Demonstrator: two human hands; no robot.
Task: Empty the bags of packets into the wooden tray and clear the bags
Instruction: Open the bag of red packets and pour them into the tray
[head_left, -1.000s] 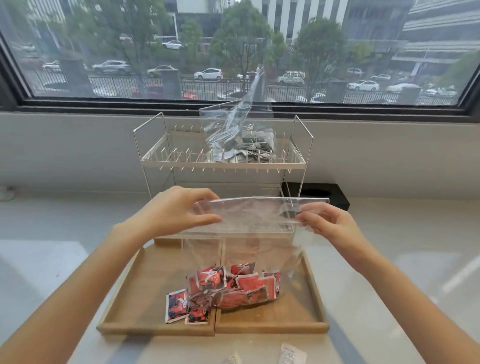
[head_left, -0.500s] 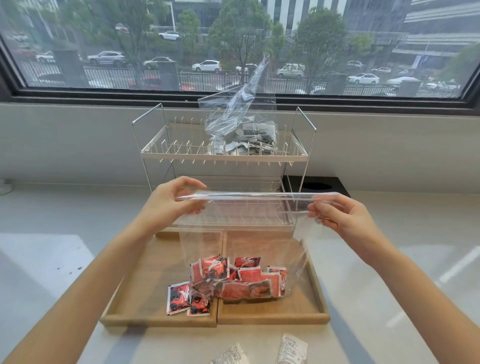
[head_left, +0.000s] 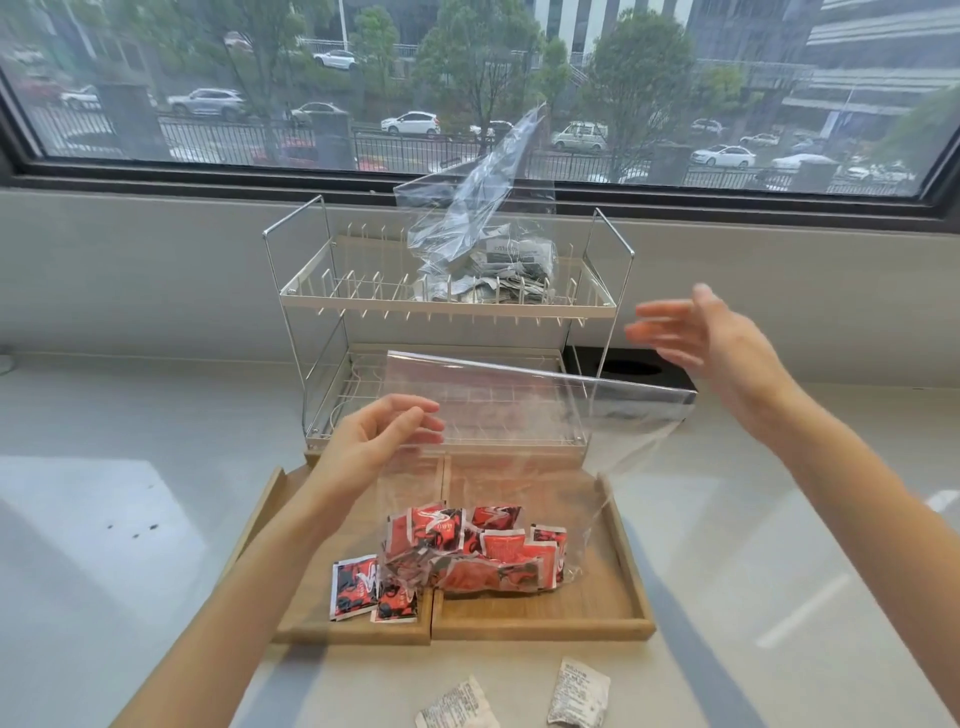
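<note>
Clear bag (head_left: 519, 415) of red packets (head_left: 478, 551) stands upright in wooden tray (head_left: 618, 608) on tabletop (head_left: 104, 519). Left hand (head_left: 374, 441) open beside bag's edge; right hand (head_left: 717, 343) open, apart from it. Second bag (head_left: 478, 234) on rack (head_left: 447, 306).

Clear plastic bag (head_left: 519, 415) of red packets (head_left: 483, 551) stands upright across the middle of the divided wooden tray (head_left: 618, 613), blocking the white wire two-tier rack (head_left: 447, 306) just behind. Tray's left compartment open at the back; right compartment's near strip bare. White counter (head_left: 130, 519) open either side. Two white sachets (head_left: 576, 699) lie before the tray.
</note>
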